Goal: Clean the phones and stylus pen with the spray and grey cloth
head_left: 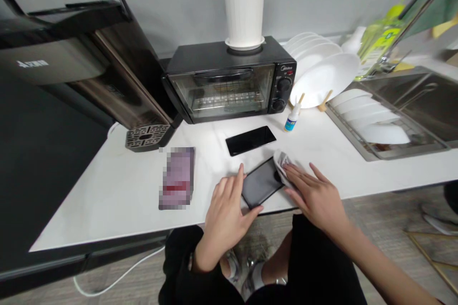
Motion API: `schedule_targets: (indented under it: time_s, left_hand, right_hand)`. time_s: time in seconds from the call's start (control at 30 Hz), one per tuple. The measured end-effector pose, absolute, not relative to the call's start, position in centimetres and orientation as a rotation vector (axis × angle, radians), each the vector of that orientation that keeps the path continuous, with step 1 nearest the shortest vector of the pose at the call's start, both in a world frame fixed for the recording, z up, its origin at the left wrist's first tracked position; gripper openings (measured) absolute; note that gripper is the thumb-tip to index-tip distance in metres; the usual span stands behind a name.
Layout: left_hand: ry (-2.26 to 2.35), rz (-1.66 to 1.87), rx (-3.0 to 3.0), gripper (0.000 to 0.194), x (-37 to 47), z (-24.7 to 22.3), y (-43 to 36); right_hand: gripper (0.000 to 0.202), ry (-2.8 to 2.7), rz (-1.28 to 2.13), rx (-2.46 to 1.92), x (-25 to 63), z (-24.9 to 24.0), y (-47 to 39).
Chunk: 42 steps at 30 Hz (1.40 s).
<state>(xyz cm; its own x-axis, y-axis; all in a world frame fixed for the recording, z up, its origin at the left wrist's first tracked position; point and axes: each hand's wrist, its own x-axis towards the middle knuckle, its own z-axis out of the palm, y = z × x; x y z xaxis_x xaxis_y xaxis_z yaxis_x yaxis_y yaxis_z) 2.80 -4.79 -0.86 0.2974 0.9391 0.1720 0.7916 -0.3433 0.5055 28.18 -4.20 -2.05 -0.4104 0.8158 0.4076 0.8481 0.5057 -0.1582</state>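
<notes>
A dark grey, black-rimmed slab shaped like a phone (262,183) lies near the counter's front edge; I cannot tell whether it is a phone or a phone case. My left hand (229,205) grips its left end, thumb at the near edge and fingers at the far side. Pressed on its right end is a crumpled white cloth or tissue (281,162), under the fingers of my right hand (315,193). Just behind lies a black phone (251,140), screen up. A small white bottle with a blue label (292,118) stands farther back to the right.
A blurred-out purple rectangular thing (177,178) lies left on the white counter (103,195). Behind stand a dark drinks machine (118,76), a toaster oven (229,86) bearing a white pot (245,9), and racked plates (325,78). To the right is a sink (425,100) with bowls.
</notes>
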Motion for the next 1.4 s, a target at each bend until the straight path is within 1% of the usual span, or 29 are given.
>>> schedule_targets:
  time_s: [0.07,0.17,0.23,0.3,0.43,0.5,0.6,0.67,0.73,0.8,0.87,0.93,1.0,1.07,1.13,1.23,1.3,1.4]
  left_hand:
    - [1.564,0.643,2.252,0.107,2.8,-0.8,-4.7]
    - [1.540,0.631,2.270,0.105,2.4,-1.0,-4.6]
    - [1.542,0.605,2.272,0.106,2.2,-1.1,-4.6]
    - [1.561,0.608,2.261,0.108,2.1,-1.1,-4.6]
    - [1.532,0.645,2.233,0.111,2.4,-0.8,-4.5]
    - [1.511,0.645,2.228,0.110,2.5,-0.7,-4.5]
    - [1.484,0.644,2.239,0.108,2.3,-0.9,-4.6]
    - [1.491,0.636,2.247,0.108,2.0,-1.1,-4.7]
    - [1.515,0.636,2.249,0.107,2.0,-1.3,-4.7]
    - [1.524,0.645,2.234,0.107,2.1,-1.2,-4.6]
    - [1.505,0.648,2.221,0.108,2.3,-1.0,-4.5]
    - [1.494,0.651,2.217,0.109,2.5,-0.9,-4.4]
    - [1.487,0.662,2.225,0.107,2.5,-0.9,-4.4]
    - [1.475,0.664,2.232,0.106,2.3,-1.1,-4.5]
    - [1.479,0.658,2.233,0.108,2.1,-1.3,-4.7]
    - [1.508,0.657,2.213,0.109,2.0,-1.2,-4.8]
    - [1.504,0.661,2.193,0.108,2.1,-1.0,-4.8]
    - [1.482,0.666,2.180,0.107,2.4,-0.6,-4.6]
  right_hand:
    - [0.064,-2.263,-0.111,-1.393,26.5,-2.2,-4.1]
    - [0.073,-2.292,0.041,-1.223,21.7,-2.3,-5.7]
    - [0.071,-2.347,0.144,-1.095,20.4,-2.1,-6.7]
    - [0.066,-2.376,0.161,-1.076,21.7,-1.9,-6.9]
    - [0.052,-2.301,-0.055,-1.315,27.0,-2.0,-4.7]
    - [0.054,-2.226,-0.124,-1.420,26.9,-2.3,-3.9]
    - [0.064,-2.243,0.002,-1.324,22.9,-2.4,-4.8]
    - [0.061,-2.299,0.134,-1.178,20.6,-2.3,-6.2]
    - [0.055,-2.335,0.208,-1.108,20.7,-2.2,-7.2]
    - [0.049,-2.337,0.174,-1.156,23.0,-2.2,-7.1]
    - [0.046,-2.289,0.060,-1.288,25.8,-2.4,-6.0]
    - [0.052,-2.203,-0.046,-1.428,26.9,-2.5,-4.8]
    - [0.061,-2.167,-0.047,-1.453,25.4,-2.5,-4.2]
    - [0.064,-2.211,0.055,-1.346,22.4,-2.4,-4.8]
    - [0.060,-2.277,0.180,-1.201,20.3,-2.1,-6.0]
    - [0.056,-2.347,0.255,-1.112,21.6,-1.9,-7.3]
    - [0.053,-2.358,0.172,-1.171,24.6,-2.0,-6.8]
    - [0.051,-2.282,-0.056,-1.381,27.6,-2.1,-4.8]
